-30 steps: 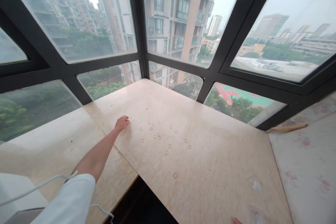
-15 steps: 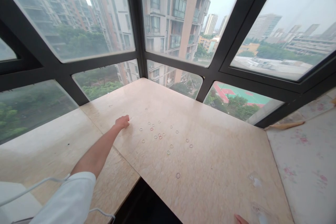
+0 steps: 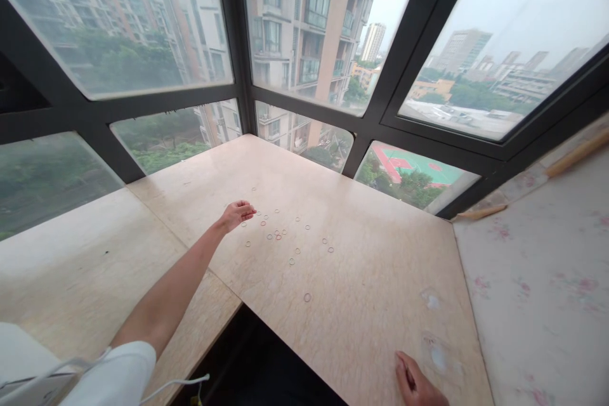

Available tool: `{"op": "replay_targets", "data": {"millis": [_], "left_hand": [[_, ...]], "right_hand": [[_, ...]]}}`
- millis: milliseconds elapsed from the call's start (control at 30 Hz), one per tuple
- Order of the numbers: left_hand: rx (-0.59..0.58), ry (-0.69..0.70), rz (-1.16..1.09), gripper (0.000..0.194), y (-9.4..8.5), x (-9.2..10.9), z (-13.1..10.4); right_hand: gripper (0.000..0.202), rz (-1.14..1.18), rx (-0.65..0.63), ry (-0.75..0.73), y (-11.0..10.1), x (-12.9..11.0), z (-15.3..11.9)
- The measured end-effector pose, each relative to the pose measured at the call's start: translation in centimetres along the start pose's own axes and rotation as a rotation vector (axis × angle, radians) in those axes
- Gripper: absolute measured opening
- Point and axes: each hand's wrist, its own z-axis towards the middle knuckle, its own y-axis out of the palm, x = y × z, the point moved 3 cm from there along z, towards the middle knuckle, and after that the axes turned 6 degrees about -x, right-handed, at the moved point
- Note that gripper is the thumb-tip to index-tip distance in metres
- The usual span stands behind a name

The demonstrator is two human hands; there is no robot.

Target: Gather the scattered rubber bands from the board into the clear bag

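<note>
Several small thin rings (image 3: 269,236), like rubber bands in green, grey, red and purple, lie scattered over the marble-patterned countertop (image 3: 361,317). My left hand (image 3: 239,216) is just above the far left of the group, its fingers drawn together in a pinch. Whatever is between those fingertips, if anything, is too small to make out. A purple ring (image 3: 307,297) lies apart from the others, nearer to me. At the lower right, my right hand (image 3: 419,382) rests on the counter with its fingers curled closed; their inside is hidden.
Two clear plastic bags, an upper bag (image 3: 431,299) and a lower bag (image 3: 438,354), lie near my right hand. A white cable (image 3: 176,383) hangs by my left sleeve. Dark window frames (image 3: 245,76) and a flowered wall (image 3: 537,304) bound the counter; a dark gap (image 3: 252,361) opens in front.
My left hand has moved right, to the edge of the ring group, and its fingers are pinched. My right hand has come further into view. The whole view has shifted slightly.
</note>
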Motion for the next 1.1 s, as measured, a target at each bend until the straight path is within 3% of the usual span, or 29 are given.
{"op": "replay_targets", "data": {"millis": [200,400,500,633,767,900,1000,1100], "left_hand": [[-0.144,0.064,-0.347,0.031,12.0,-2.5,-2.7],[-0.356,-0.001,-0.549,0.034,23.5,-4.9,-6.9],[-0.474,-0.059,-0.468,0.032,28.9,-6.6,-9.4],[-0.556,-0.105,-0.19,0.027,35.4,-9.3,-12.5],[-0.631,-0.029,0.029,0.016,40.8,-11.4,-15.1],[-0.728,0.079,0.169,0.008,45.1,-13.3,-16.9],[-0.736,0.171,0.325,0.005,47.1,-14.6,-17.5],[-0.717,0.217,0.413,0.007,48.0,-15.6,-17.5]], "right_hand": [[0.053,0.092,0.013,-0.021,-1.4,-1.7,0.4],[0.042,0.222,-0.021,0.004,-2.0,-2.0,0.7],[0.039,0.271,-0.058,0.034,-2.1,-2.2,0.8],[0.036,0.34,-0.074,0.061,-2.4,-2.3,0.9],[0.033,0.4,-0.067,0.105,-2.7,-2.2,1.1],[0.031,0.451,-0.07,0.141,-3.0,-2.0,1.3],[0.031,0.471,-0.082,0.152,-3.1,-2.0,1.3],[0.031,0.491,-0.081,0.15,-3.1,-1.9,1.3]]}}
